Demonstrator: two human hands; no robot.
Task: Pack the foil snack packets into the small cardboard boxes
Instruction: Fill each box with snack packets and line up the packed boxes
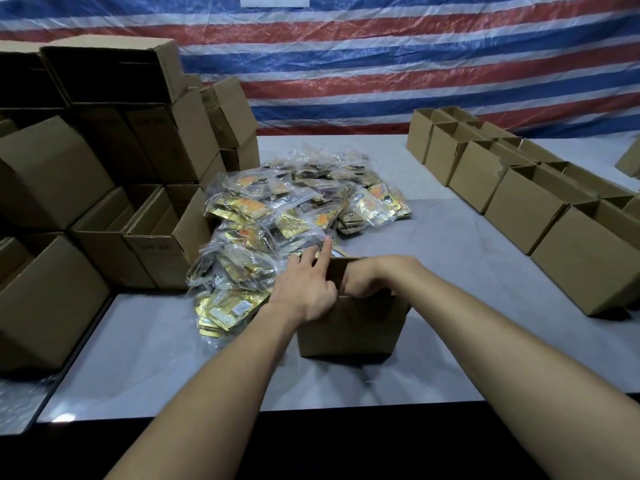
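fingers (pixel 351 291) of right hand (pixel 369 280) curl inside box (pixel 346 329)

Gold, brown and grey below a red, white and blue striped plastic tarpaulin (pixel 415 64).

The tarpaulin's horizontal bands alternate red and blue with white between them, and a plain white rectangular sheet (pixel 274 0) shows at its top. The heap of foil snack packets (pixel 294 202) is shiny gold with orange and black print, seen through clear glossy bags. The small open cardboard box (pixel 349 327), the stacked cardboard boxes on the left (pixel 104 150) and the row of open cardboard boxes on the right (pixel 519 195) are plain mid-brown, a few on the left bearing faint dark lettering. The flat table (pixel 467 265) is pale grey with a black front edge.
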